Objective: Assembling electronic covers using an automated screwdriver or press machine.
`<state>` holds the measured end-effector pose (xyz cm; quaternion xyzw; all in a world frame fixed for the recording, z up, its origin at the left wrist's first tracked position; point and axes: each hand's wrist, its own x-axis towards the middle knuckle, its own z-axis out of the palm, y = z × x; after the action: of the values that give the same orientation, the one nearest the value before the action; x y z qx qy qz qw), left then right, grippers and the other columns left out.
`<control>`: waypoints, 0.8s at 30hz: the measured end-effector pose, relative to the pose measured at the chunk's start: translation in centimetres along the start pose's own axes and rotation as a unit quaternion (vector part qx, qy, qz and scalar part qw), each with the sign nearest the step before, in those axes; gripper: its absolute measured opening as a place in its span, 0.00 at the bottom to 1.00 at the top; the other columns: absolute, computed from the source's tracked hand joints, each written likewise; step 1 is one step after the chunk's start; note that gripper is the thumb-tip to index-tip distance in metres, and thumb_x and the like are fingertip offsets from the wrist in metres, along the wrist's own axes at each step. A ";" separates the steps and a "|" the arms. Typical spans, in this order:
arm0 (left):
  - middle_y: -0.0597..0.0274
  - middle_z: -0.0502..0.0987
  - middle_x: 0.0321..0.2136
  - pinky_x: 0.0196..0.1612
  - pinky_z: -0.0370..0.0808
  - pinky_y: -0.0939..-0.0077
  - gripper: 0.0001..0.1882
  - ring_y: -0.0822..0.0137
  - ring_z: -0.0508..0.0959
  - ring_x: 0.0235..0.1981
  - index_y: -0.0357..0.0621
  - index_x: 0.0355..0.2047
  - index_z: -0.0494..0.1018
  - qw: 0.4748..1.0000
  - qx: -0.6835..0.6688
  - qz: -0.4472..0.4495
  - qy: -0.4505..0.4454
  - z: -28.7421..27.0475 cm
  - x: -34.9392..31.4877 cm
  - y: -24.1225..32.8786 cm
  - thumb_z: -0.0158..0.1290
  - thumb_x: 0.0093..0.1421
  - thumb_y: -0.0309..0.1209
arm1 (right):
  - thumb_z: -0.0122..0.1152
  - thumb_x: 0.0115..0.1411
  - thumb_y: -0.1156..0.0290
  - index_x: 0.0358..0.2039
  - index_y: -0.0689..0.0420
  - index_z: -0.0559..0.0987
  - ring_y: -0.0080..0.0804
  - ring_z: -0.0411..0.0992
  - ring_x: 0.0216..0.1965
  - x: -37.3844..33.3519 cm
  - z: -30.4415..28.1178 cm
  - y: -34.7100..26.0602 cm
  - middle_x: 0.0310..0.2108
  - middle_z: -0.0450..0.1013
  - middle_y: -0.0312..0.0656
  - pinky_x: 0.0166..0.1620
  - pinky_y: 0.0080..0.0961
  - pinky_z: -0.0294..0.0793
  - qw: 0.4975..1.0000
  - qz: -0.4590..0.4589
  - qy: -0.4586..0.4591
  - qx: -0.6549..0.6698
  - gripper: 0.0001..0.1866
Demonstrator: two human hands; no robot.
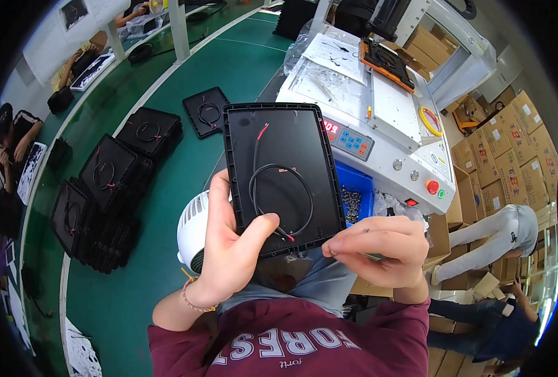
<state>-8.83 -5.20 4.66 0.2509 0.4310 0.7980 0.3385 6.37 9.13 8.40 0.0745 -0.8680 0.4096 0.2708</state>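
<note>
My left hand [228, 254] grips a black rectangular plastic housing [291, 141] by its left edge, tilted up in front of me. Its thumb lies over the inside, on a coiled black cable [252, 188] with bare red ends. Close to the housing's lower right corner, my right hand [382, 248] is closed in a pinch. Something tiny seems to show at its fingertips, too small to name; whether it touches the rim I cannot tell.
Stacked black housings [112, 169] with coiled cables stand left on the green table [159, 232]; a single housing [205, 112] lies behind. A white appliance [194, 229] is beside my left wrist. Right are a white machine [392, 169], a blue bin [368, 188] of small metal parts, cartons [505, 151] and people.
</note>
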 end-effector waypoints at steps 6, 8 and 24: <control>0.56 0.67 0.48 0.47 0.71 0.79 0.29 0.73 0.71 0.46 0.36 0.56 0.51 1.000 0.022 0.004 -0.011 0.0 -0.2 -0.6 0.45 0.54 0.12 | 0.68 0.43 0.78 0.31 0.59 0.81 0.30 0.72 0.29 1.1 0.7 0.7 0.30 0.75 0.37 0.30 0.23 0.72 0.989 -0.078 -0.048 -0.115 0.12; 0.56 0.67 0.48 0.48 0.71 0.78 0.29 0.73 0.71 0.46 0.36 0.56 0.51 1.000 0.012 0.002 -0.010 0.0 -0.3 -0.7 0.45 0.54 0.13 | 0.68 0.43 0.78 0.32 0.57 0.81 0.30 0.71 0.30 1.3 0.7 0.5 0.31 0.74 0.36 0.31 0.23 0.71 0.988 -0.057 -0.061 -0.128 0.12; 0.54 0.69 0.49 0.51 0.71 0.74 0.30 0.67 0.73 0.47 0.37 0.58 0.52 0.997 -0.059 -0.028 0.030 0.1 0.0 -1.1 0.43 0.54 0.12 | 0.74 0.39 0.74 0.32 0.54 0.83 0.27 0.66 0.29 1.1 1.2 1.1 0.29 0.70 0.31 0.31 0.23 0.64 0.977 -0.093 -0.021 -0.193 0.16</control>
<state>-8.41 -4.69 3.79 0.1942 0.4002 0.8195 0.3614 4.56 9.05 7.60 0.1101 -0.9253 0.2059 0.2988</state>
